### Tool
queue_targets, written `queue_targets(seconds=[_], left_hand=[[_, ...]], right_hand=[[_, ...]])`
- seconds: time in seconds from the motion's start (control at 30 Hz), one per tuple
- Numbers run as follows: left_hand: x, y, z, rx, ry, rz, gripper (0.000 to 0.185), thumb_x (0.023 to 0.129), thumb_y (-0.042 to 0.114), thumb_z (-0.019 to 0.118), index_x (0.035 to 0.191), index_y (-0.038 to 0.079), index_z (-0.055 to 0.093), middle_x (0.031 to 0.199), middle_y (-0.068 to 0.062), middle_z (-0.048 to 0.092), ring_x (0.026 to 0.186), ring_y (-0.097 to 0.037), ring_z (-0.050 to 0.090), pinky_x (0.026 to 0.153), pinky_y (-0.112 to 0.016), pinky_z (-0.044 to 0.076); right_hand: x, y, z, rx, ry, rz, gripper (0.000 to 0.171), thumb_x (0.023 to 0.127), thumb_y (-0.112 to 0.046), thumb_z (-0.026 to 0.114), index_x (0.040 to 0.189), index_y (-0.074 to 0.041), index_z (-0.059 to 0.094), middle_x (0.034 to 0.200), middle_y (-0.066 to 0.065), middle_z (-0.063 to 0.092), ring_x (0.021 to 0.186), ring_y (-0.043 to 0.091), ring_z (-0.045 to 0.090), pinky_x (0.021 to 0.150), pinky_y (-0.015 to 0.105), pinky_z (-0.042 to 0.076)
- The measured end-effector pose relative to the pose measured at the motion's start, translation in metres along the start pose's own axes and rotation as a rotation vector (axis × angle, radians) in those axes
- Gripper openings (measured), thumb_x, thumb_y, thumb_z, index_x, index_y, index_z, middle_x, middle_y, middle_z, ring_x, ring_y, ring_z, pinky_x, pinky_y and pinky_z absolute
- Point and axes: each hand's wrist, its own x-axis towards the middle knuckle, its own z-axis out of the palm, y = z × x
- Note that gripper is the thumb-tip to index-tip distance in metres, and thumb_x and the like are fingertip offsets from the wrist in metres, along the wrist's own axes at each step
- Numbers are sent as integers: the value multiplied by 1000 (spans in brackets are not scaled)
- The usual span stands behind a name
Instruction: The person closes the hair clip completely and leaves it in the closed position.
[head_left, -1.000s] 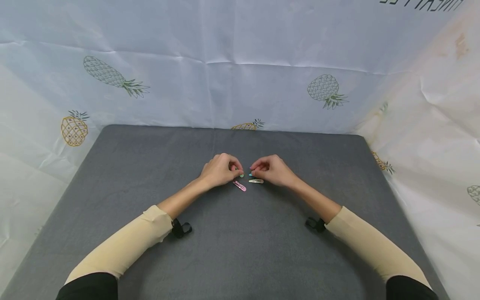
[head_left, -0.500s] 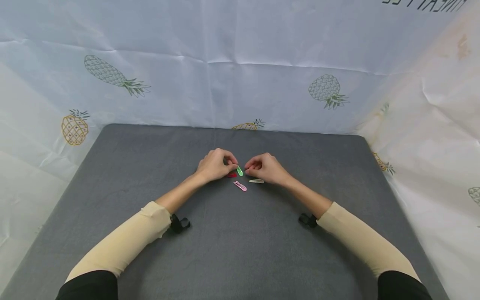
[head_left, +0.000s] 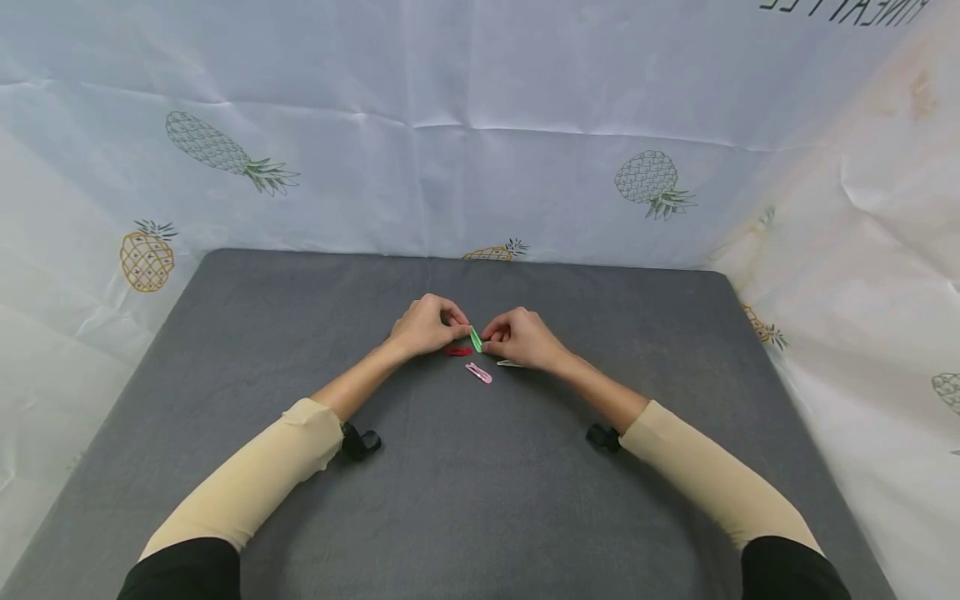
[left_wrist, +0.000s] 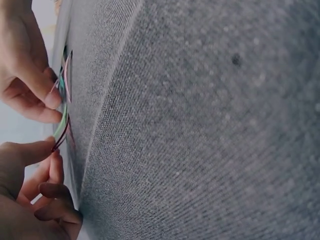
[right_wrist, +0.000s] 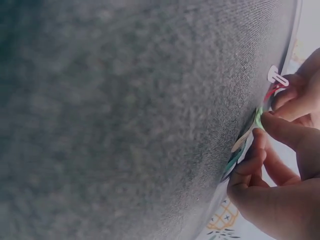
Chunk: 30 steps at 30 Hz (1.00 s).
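A green hair clip is tilted between both hands, slightly raised at its far end. My left hand pinches that end between thumb and forefinger. My right hand has its thumb and forefinger at the near end and appears to pinch it. Below the left hand lies a red hair clip. A pink hair clip lies nearer the body. The cream hair clip is partly covered by the right hand. Beside the right fingers, a blue-green hair clip shows in the right wrist view.
The clips lie on a grey cloth-covered table. Behind it hangs a pale curtain printed with pineapples, and more of this curtain borders the table's sides. Both forearms, in cream sleeves, reach across the table.
The left hand has drawn back a little to the left and away, uncovering the red clip, and the green clip now stands out from its fingers. The right hand has moved left to the green clip.
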Motion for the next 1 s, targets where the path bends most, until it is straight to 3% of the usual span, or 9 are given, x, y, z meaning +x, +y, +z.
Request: queue_targets(seconds=[0.23, 0.63, 1.0], left_hand=[[2, -4, -2, 6, -51, 8, 16, 99, 26, 80, 104, 12, 87, 97, -6, 83, 75, -14, 65, 63, -29, 44], [5, -7, -6, -29, -107, 58, 20, 99, 20, 79, 106, 2, 85, 97, -14, 83, 75, -12, 67, 67, -24, 47], [4, -7, -8, -65, -144, 44, 21, 97, 18, 79, 109, 1, 84, 102, -15, 84, 84, -18, 72, 72, -24, 50]], right_hand=[[4, -3, 3, -32, 20, -35, 13, 94, -14, 85, 100, -3, 84, 80, 5, 77, 65, 3, 59, 66, 22, 50], [10, -5, 6, -80, 19, -31, 11, 93, -13, 86, 97, -4, 83, 81, 6, 76, 67, 6, 59, 66, 21, 47], [9, -6, 4, -67, 1, -33, 8, 93, -10, 85, 97, -4, 82, 83, 7, 76, 69, 6, 60, 66, 20, 48]])
